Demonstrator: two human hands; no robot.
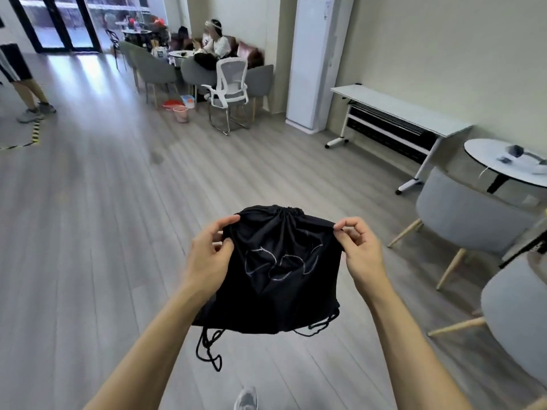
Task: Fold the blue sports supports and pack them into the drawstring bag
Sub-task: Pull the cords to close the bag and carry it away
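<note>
Black fabric drawstring bag [278, 270] with a pale outline print hangs in the air between your two hands, well to the left of the grey upholstered chair with wooden legs [461, 214]. Your left hand [208, 255] pinches the bag's upper left corner between thumb and fingers. Your right hand [359, 250] pinches the upper right corner, its other fingers curled. The bag's mouth is gathered closed at the top. Loose black cords [208, 347] dangle below its lower edge, also left of that chair.
</note>
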